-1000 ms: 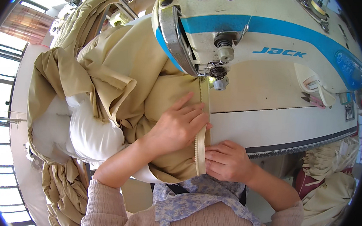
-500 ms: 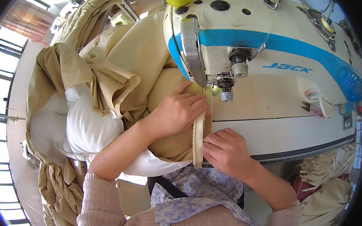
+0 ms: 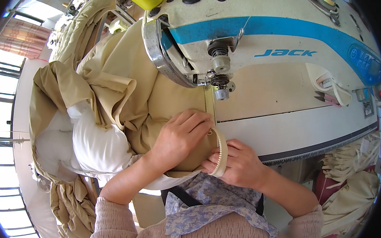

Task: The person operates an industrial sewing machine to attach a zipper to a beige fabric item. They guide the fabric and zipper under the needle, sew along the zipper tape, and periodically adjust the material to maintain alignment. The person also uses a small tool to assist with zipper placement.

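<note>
Two bare hands on one zipper here. Looks to me like the lining-up step, tape against cloth edge; I'd say the next move calls for keeping those flush and pucker-free. The left hand lies palm down, fingers bent and close together, tips where zipper meets cloth; can't tell if it's pinching or just pressing. The right hand comes in lower, fingers bent behind the curled zipper, tips poking past it; thumb's hidden, so no idea if it's clamped. Tan cloth spreads under and beyond the left hand, white stuffing bulges left of it, and the sewing machine sits ahead of both.
</note>
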Demonstrator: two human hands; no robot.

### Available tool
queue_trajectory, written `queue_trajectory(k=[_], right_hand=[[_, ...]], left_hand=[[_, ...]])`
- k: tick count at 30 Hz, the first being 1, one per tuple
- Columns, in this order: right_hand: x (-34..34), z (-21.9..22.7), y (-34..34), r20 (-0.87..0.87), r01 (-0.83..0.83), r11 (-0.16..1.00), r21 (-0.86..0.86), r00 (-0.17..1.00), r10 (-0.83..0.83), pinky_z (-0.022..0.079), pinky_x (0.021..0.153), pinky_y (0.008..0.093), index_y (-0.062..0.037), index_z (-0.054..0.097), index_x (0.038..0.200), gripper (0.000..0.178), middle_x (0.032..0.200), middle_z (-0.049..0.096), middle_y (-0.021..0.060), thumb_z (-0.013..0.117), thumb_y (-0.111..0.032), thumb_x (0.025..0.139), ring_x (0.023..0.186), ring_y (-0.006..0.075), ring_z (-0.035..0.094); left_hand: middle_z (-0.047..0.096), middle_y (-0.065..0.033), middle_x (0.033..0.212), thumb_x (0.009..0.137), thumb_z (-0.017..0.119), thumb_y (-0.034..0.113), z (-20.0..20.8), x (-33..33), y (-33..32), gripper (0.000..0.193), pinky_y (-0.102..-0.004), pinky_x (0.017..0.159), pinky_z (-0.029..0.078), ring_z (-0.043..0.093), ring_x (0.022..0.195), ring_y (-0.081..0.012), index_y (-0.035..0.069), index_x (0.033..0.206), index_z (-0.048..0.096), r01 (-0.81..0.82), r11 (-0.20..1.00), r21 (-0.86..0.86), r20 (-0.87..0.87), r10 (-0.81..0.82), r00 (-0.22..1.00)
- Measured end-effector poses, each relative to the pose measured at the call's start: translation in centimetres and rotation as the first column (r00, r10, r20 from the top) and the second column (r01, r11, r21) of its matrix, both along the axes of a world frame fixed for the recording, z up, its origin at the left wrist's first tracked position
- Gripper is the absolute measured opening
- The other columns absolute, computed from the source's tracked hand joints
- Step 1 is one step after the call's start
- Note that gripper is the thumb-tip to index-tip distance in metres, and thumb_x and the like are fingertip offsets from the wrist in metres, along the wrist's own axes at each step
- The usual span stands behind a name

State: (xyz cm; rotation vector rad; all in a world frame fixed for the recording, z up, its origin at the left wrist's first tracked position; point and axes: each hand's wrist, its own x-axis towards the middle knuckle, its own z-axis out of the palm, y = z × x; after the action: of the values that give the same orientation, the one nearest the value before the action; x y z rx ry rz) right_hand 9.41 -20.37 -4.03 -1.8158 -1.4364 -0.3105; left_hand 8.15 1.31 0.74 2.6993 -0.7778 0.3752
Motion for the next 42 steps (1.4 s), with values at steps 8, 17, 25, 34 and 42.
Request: queue_trajectory(k=[8,17,25,34,42], right_hand=[[0.5,0.1,0.3,-0.030,-0.003,1.000,0.010,1.000,0.003,0.050,0.080,0.0329,-0.0125,0.073,0.086,0.010,0.088,0.067,-0.0031,0.078,-0.019,0.081,0.088,0.0151,0.064],[0.0,0.3,0.7,-0.070,0.079,0.995,-0.060,0.994,-0.084,0.047,0.072,0.0344,-0.0135,0.070,0.086,0.012,0.085,0.063,-0.0035,0.080,-0.018,0.081,0.084,0.0172,0.063],[-0.7,0.8,0.7,0.023,0.112,0.991,-0.067,0.994,-0.110,0.050,0.074,0.0336,-0.0119,0.071,0.089,0.013,0.092,0.070,-0.0014,0.080,-0.017,0.081,0.086,0.0179,0.066],[-1.9,0.4,1.8,0.103,0.156,0.985,-0.074,0.984,-0.148,0.052,0.077,0.0345,-0.0107,0.074,0.089,0.012,0.095,0.071,0.0008,0.079,-0.012,0.078,0.089,0.0186,0.067],[-2.5,0.6,1.2,0.113,0.163,0.980,-0.112,0.982,-0.150,0.052,0.079,0.0341,-0.0106,0.075,0.095,0.018,0.101,0.071,0.0012,0.077,-0.011,0.078,0.095,0.0191,0.068]], left_hand=[[0.067,-0.0067,0.111,0.074,0.072,0.007,0.5,0.8,0.3,0.031,-0.0377,0.085,0.057,0.065,0.105,-0.0266,0.004,0.105,0.069,0.045,0.998,0.033,-0.030,-0.044,0.999],[0.067,-0.0072,0.124,0.087,0.074,0.017,-0.8,1.5,1.3,0.042,-0.0439,0.102,0.051,0.061,0.118,-0.0303,0.008,0.128,0.066,-0.134,0.988,0.076,0.071,0.128,0.989],[0.035,-0.0104,0.166,0.097,0.068,0.035,-2.9,0.5,7.3,0.060,-0.0501,0.123,0.028,0.036,0.150,-0.0323,0.019,0.152,0.050,-0.275,0.960,0.043,-0.193,0.278,0.941],[0.040,-0.0167,0.162,0.103,0.057,0.041,-2.6,5.9,15.0,0.061,-0.0417,0.123,0.029,0.036,0.149,-0.0350,0.008,0.153,0.048,-0.619,0.780,0.098,-0.307,0.615,0.726],[0.045,-0.0128,0.157,0.104,0.057,0.032,-7.2,6.8,13.9,0.055,-0.0445,0.113,0.043,0.049,0.138,-0.0357,0.012,0.154,0.045,-0.437,0.899,-0.019,0.015,0.437,0.899]])
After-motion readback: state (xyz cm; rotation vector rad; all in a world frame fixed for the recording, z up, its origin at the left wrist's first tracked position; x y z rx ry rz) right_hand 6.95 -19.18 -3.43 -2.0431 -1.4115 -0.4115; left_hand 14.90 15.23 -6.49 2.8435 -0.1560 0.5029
